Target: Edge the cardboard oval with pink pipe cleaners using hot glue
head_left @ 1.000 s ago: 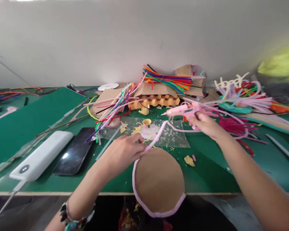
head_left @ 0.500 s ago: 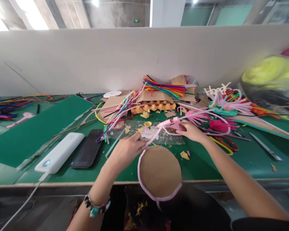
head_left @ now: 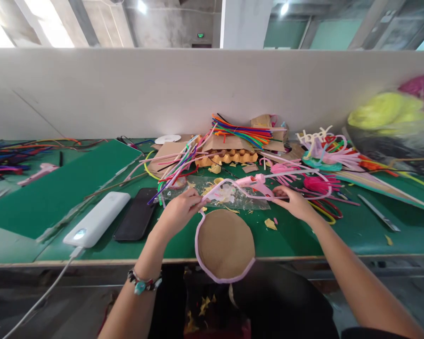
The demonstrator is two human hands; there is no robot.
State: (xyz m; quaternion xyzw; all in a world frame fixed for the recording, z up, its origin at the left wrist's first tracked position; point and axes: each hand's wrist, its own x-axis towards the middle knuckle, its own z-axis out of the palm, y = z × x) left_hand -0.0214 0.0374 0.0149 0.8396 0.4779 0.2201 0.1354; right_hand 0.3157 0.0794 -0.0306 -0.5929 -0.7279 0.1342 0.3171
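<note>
My left hand [head_left: 180, 209] pinches a pale pink pipe cleaner [head_left: 221, 185], which runs along part of the edge of a round cardboard disc [head_left: 226, 242]. The disc hangs tilted below that hand, near the table's front edge. The strip's free part arches up from my left fingers, past the nozzle of a pink hot glue gun [head_left: 256, 182], and on to the right. My right hand [head_left: 291, 202] has its fingers closed at the handle end of the glue gun; the exact grip is partly hidden. A pale glue stick [head_left: 289, 174] sticks out of the gun's back.
On the left lie a power bank [head_left: 97, 219] with its cable, a phone [head_left: 136, 214] and a green board [head_left: 67, 188]. Behind are a plastic sheet [head_left: 257, 203] with scraps, an egg tray [head_left: 229, 158] and pipe cleaners [head_left: 240, 131]. A utility knife [head_left: 379, 213] lies right.
My left hand has slid up and left along the strip, farther from the disc. The glue gun and my right hand have shifted slightly right and down. The disc has moved left.
</note>
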